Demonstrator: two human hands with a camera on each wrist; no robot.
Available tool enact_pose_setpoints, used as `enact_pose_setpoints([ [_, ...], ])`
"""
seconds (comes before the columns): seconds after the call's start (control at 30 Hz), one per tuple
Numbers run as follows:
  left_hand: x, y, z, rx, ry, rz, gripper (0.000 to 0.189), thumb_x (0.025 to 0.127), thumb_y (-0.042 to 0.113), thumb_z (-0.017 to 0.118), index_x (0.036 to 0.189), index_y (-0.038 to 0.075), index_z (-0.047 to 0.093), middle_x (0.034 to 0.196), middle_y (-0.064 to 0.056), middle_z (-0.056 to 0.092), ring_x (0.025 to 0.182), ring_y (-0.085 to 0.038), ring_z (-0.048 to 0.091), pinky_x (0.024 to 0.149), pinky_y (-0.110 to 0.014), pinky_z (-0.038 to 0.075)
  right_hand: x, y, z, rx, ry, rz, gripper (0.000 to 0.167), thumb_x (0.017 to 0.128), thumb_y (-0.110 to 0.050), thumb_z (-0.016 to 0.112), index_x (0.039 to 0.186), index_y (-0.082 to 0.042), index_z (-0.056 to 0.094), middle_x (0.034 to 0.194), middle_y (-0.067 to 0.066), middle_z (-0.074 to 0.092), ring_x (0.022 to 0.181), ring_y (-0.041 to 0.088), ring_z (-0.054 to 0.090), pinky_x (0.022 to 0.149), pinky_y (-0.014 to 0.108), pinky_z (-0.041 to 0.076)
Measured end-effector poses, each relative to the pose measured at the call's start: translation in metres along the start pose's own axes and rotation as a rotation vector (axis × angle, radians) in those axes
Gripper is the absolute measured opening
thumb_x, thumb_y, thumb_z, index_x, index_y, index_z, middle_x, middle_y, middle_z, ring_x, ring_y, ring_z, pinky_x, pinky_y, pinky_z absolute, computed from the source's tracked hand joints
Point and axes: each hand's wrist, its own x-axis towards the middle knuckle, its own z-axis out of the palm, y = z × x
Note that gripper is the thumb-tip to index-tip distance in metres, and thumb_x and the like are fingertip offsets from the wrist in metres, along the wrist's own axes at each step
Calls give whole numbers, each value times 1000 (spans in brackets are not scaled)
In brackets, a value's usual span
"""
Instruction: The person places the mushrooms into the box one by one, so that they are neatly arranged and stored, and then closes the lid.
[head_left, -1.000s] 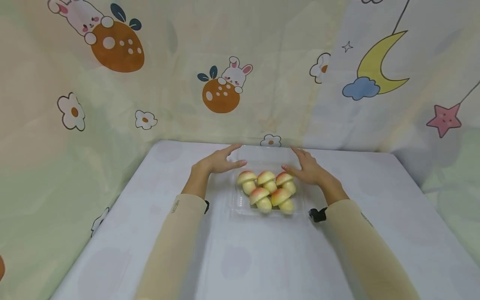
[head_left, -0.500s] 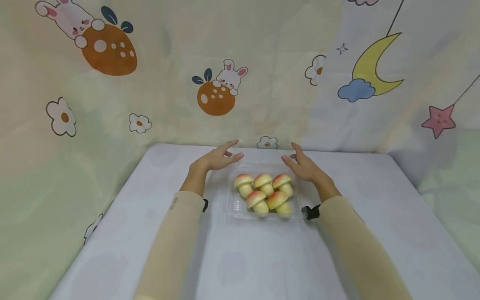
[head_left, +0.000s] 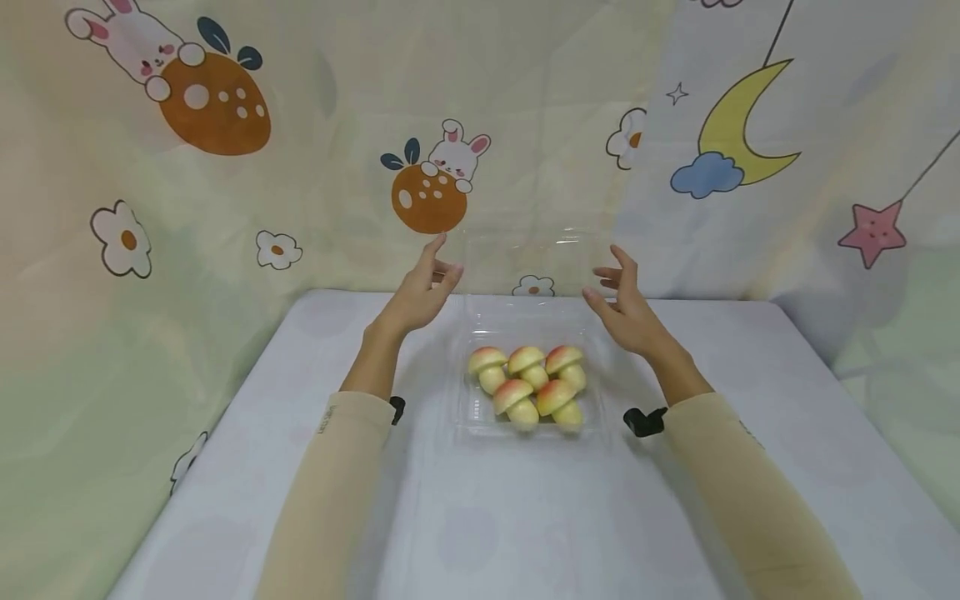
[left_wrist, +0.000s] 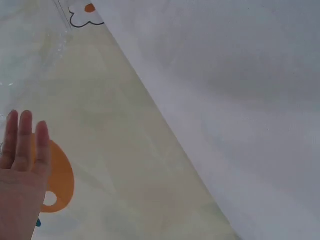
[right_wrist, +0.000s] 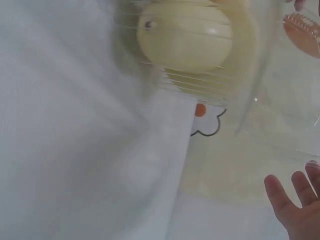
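Note:
A clear plastic box (head_left: 480, 412) sits on the white-covered table, holding several yellow mushroom-shaped pieces (head_left: 528, 360) with red-tinged caps. Its transparent lid (head_left: 536, 239) stands raised at the back, before the wall cloth. My left hand (head_left: 417, 296) is at the lid's left edge, thumb apart from the fingers; three straight fingers show in the left wrist view. Across from it, my right hand (head_left: 628, 312) is at the lid's right edge with its fingers spread. The right wrist view shows a yellow piece (right_wrist: 185, 37) through the box's ridged wall, and my right fingertips beside the clear lid.
The white table (head_left: 465, 533) runs back to a hanging cloth (head_left: 345, 175) printed with rabbits, flowers and a moon. Both wrists carry small black devices; the right one (head_left: 643, 422) sits near the box's right side.
The lid has risen from low behind the box to upright. Both hands have moved up with it and farther apart. The box and the pieces in it stay in place on the table.

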Motion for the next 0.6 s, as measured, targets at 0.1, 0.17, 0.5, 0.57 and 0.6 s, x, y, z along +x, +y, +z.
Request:
enact_pose_setpoints([
  [0.1, -5, 6, -4, -33, 56, 53, 63, 110, 43, 45, 163, 18, 22, 130, -11, 64, 122, -31, 61, 106, -52, 47, -6, -9, -7, 27, 16, -44, 81, 109, -24, 51, 160, -25, -11, 159, 24, 30, 147, 46, 29, 110, 69, 34],
  [0.17, -8, 10, -7, -49, 75, 86, 55, 110, 39, 45, 158, 14, 34, 126, -12, 67, 118, -30, 63, 103, -50, 49, -11, -14, -11, 38, 27, -71, 78, 109, -24, 50, 160, -26, -9, 159, 22, 31, 146, 44, 30, 110, 67, 36],
  [0.5, -43, 23, -10, -51, 80, 208, 28, 111, 26, 47, 122, 5, 62, 123, -10, 62, 111, -25, 61, 95, -46, 51, -55, -16, -12, 103, 65, -190, 52, 112, -15, 36, 159, -13, 15, 141, 24, 48, 127, 18, 47, 93, 19, 52],
  [0.57, -50, 22, -9, -58, 64, 217, 29, 111, 26, 46, 116, 4, 64, 113, -10, 64, 102, -24, 64, 91, -43, 52, -64, -17, -14, 108, 53, -189, 43, 113, -14, 34, 155, -6, 28, 140, 22, 49, 125, 11, 47, 93, 18, 52],
  [0.6, -53, 22, -9, -68, 45, 218, 30, 112, 27, 45, 113, 4, 64, 108, -11, 64, 98, -24, 65, 90, -42, 53, -68, -17, -15, 110, 46, -190, 40, 113, -14, 34, 151, -3, 33, 140, 21, 49, 125, 10, 48, 93, 18, 52],
])
